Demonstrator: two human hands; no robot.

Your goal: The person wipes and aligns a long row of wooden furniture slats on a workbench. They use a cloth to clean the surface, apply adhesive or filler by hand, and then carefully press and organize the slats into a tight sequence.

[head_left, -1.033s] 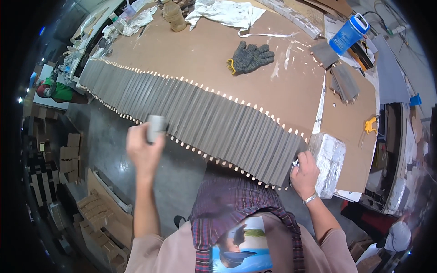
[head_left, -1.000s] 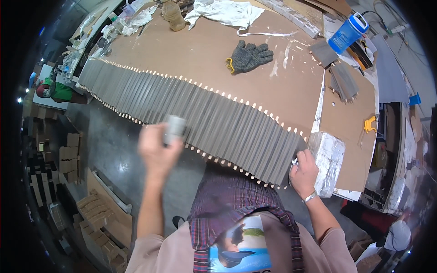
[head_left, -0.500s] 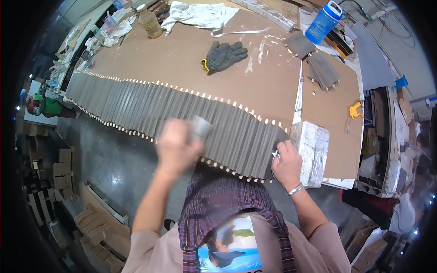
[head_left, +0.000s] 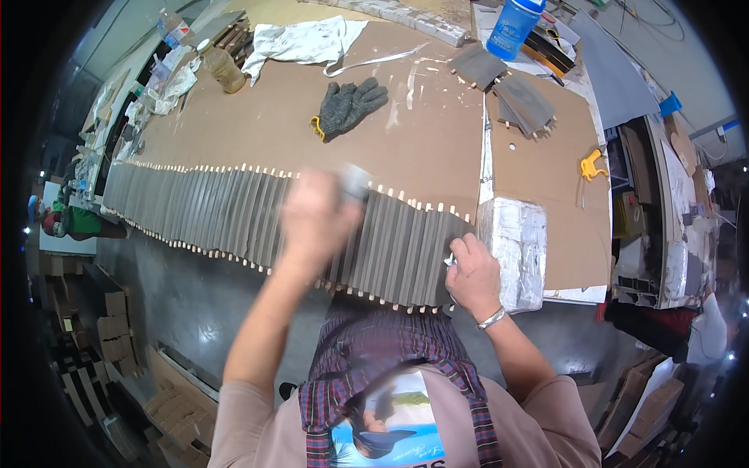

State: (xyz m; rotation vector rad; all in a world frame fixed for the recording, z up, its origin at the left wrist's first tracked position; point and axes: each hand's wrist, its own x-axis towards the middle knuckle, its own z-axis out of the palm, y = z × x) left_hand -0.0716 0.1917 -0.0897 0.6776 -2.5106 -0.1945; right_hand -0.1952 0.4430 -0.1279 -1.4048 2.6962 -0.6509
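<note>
A long row of thin grey slats point(head_left: 203, 207) with pale round pegs at both ends lies side by side across the table's near edge. Over the far edge of this row, right of its middle, my left hand point(head_left: 312, 222) is closed on a grey-white block point(head_left: 356, 181). Motion smears both, so the block's kind is unclear. At the row's right end my right hand point(head_left: 474, 273) rests with curled fingers, and a small white scrap point(head_left: 450, 260) pokes out by its fingertips. A silver bracelet point(head_left: 491, 317) circles that wrist.
A grey knit glove point(head_left: 347, 107) lies beyond the slats. Right of my right hand stands a plastic-wrapped block point(head_left: 516, 253). Further off are loose slats point(head_left: 527, 104), a yellow plastic piece point(head_left: 593, 164), a blue bottle point(head_left: 513, 30), a jar point(head_left: 221, 68) and a white cloth point(head_left: 300, 43).
My left hand has moved the block away from me, from the middle of the slats to their far edge. My right hand stays at the row's right end. The whole view has shifted slightly.
</note>
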